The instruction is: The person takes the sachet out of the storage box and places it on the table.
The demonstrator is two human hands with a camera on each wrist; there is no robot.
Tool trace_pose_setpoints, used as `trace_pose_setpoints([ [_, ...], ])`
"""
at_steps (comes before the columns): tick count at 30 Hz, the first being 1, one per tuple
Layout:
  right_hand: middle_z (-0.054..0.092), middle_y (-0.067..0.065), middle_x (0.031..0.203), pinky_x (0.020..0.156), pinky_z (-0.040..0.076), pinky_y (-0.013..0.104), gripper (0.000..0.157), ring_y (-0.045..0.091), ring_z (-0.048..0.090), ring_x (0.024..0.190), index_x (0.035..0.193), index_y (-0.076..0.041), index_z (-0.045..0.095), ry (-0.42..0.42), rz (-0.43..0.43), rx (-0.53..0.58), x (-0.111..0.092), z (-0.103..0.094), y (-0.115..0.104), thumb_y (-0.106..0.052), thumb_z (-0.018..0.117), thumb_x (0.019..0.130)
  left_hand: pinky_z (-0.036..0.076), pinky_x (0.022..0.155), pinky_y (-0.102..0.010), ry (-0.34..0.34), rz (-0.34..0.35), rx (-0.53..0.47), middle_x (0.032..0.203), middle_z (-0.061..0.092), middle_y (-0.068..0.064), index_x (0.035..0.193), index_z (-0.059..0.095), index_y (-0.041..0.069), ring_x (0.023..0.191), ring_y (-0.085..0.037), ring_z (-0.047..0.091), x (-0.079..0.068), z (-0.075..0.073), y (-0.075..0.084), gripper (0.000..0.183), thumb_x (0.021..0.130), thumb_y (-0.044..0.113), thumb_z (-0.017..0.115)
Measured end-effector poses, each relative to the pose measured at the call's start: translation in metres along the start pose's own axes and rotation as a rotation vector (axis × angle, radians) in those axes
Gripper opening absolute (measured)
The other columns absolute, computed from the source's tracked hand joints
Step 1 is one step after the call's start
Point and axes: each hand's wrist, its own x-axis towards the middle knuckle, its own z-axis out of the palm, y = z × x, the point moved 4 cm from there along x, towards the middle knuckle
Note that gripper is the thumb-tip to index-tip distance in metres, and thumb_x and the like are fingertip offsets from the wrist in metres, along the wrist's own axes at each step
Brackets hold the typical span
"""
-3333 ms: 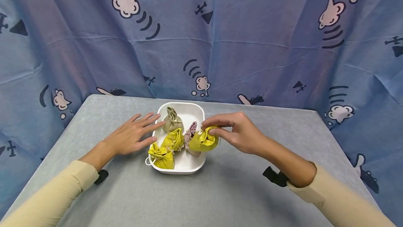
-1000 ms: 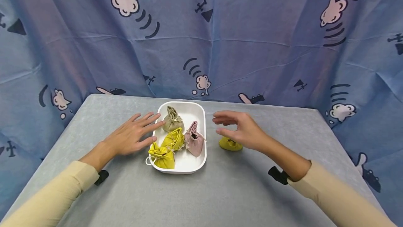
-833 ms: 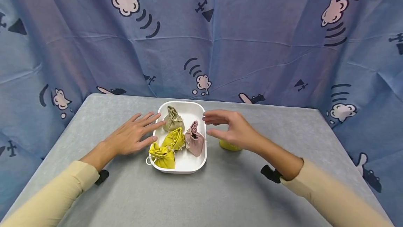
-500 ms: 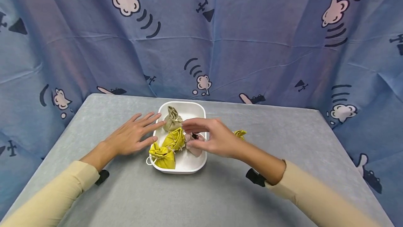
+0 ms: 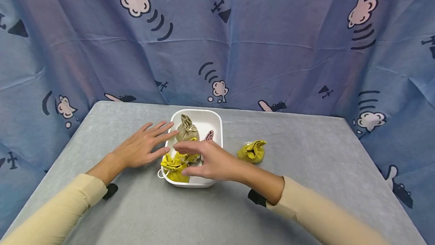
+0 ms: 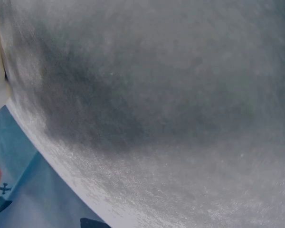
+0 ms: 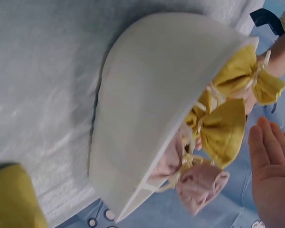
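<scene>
Holds nothing in the loose right hand (image 5: pixel 211 161), over two yellow bags (image 5: pixel 179 176) in the white tub (image 5: pixel 206 119). Spreads the empty left hand (image 5: pixel 145 146) wide by the tub's left edge. Has another yellow bag (image 5: pixel 252 152) on the table (image 5: pixel 146 207).

head view: pink pouch (image 5: pixel 209 136) mostly hidden | right sleeve (image 5: pixel 316 209) cut off

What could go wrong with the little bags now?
The right hand hovers over the front yellow drawstring pouch and rear yellow drawstring pouch, crowded together in the white tray, so its fingers might catch both.

The front pouch's white cord loop sticks out past the tray's rim, so it could snag.

The pink drawstring pouch is mostly hidden behind the hand in the head view, so it might get bumped.
</scene>
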Motion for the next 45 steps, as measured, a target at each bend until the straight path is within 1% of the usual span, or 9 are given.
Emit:
trace_pose_setpoints([
  [7, 0.055, -0.002, 0.130, 0.096, 0.039, 0.023, 0.065, 0.007, 0.052, 0.115, 0.139, -0.020, 0.043, -0.058, 0.005, -0.072, 0.010, 0.016, -0.002, -0.024, 0.073, 0.081, 0.019, 0.105, -0.056, 0.009, -0.004, 0.005, 0.151, 0.024, 0.000, 0.145, 0.030, 0.032, 0.138, -0.022, 0.020, -0.001, -0.001, 0.000, 0.053, 0.096, 0.051, 0.037],
  [13, 0.059, -0.008, 0.123, 0.093, 0.042, 0.026, 0.065, 0.003, 0.052, 0.112, 0.138, -0.026, 0.044, -0.057, 0.015, -0.195, 0.016, 0.022, -0.002, -0.029, 0.073, 0.080, 0.018, 0.106, -0.055, 0.003, -0.006, 0.006, 0.152, 0.023, 0.001, 0.145, 0.029, 0.033, 0.139, -0.021, 0.019, -0.001, -0.001, 0.000, 0.054, 0.095, 0.052, 0.037],
  [17, 0.058, -0.011, 0.122, 0.091, 0.042, 0.024, 0.063, 0.002, 0.052, 0.111, 0.137, -0.027, 0.045, -0.054, 0.014, -0.213, 0.018, 0.025, 0.000, -0.027, 0.073, 0.080, 0.019, 0.106, -0.055, 0.006, -0.005, 0.005, 0.152, 0.023, 0.001, 0.145, 0.029, 0.033, 0.139, -0.022, 0.020, -0.001, -0.001, 0.000, 0.053, 0.095, 0.051, 0.037],
  [21, 0.058, -0.014, 0.119, 0.087, 0.041, 0.027, 0.061, 0.001, 0.053, 0.106, 0.136, -0.028, 0.045, -0.038, 0.011, -0.234, 0.021, 0.028, 0.002, -0.026, 0.072, 0.080, 0.019, 0.105, -0.056, 0.015, 0.006, 0.010, 0.151, 0.025, 0.000, 0.145, 0.030, 0.032, 0.138, -0.024, 0.021, 0.000, -0.001, 0.000, 0.053, 0.095, 0.050, 0.039],
  [24, 0.059, -0.013, 0.118, 0.086, 0.041, 0.026, 0.060, 0.001, 0.053, 0.103, 0.135, -0.026, 0.046, -0.033, 0.012, -0.225, 0.023, 0.030, 0.004, -0.025, 0.071, 0.081, 0.020, 0.105, -0.056, 0.024, 0.021, 0.017, 0.151, 0.026, -0.002, 0.145, 0.030, 0.031, 0.137, -0.026, 0.023, 0.000, -0.001, 0.001, 0.054, 0.095, 0.050, 0.040],
  [28, 0.058, -0.009, 0.122, 0.091, 0.040, 0.019, 0.058, 0.000, 0.052, 0.107, 0.135, -0.020, 0.047, -0.041, 0.002, -0.176, 0.026, 0.032, 0.004, -0.022, 0.071, 0.082, 0.020, 0.104, -0.057, 0.029, 0.031, 0.019, 0.151, 0.026, -0.003, 0.145, 0.031, 0.030, 0.137, -0.027, 0.023, -0.001, -0.001, 0.000, 0.056, 0.094, 0.050, 0.042],
  [32, 0.058, -0.006, 0.124, 0.091, 0.040, 0.016, 0.057, 0.000, 0.053, 0.108, 0.134, -0.016, 0.046, -0.056, 0.007, -0.142, 0.028, 0.034, 0.004, -0.019, 0.070, 0.083, 0.021, 0.103, -0.057, 0.031, 0.030, 0.017, 0.150, 0.027, -0.004, 0.145, 0.032, 0.029, 0.137, -0.027, 0.023, -0.001, -0.001, 0.000, 0.057, 0.094, 0.050, 0.043],
  [38, 0.064, -0.005, 0.114, 0.084, 0.045, 0.017, 0.054, 0.000, 0.058, 0.102, 0.133, -0.020, 0.048, -0.052, 0.045, -0.145, 0.027, 0.034, 0.006, -0.016, 0.069, 0.084, 0.021, 0.104, -0.056, 0.043, 0.009, 0.015, 0.150, 0.028, -0.001, 0.144, 0.033, 0.032, 0.137, -0.025, 0.023, 0.000, 0.000, 0.000, 0.054, 0.095, 0.050, 0.041],
  [45, 0.066, -0.008, 0.104, 0.077, 0.046, 0.015, 0.051, -0.004, 0.058, 0.092, 0.131, -0.023, 0.051, -0.020, 0.032, -0.152, 0.026, 0.033, 0.007, -0.015, 0.069, 0.084, 0.020, 0.105, -0.055, 0.044, 0.001, 0.005, 0.150, 0.027, 0.000, 0.144, 0.031, 0.033, 0.138, -0.023, 0.022, 0.000, 0.001, 0.001, 0.053, 0.095, 0.052, 0.038],
])
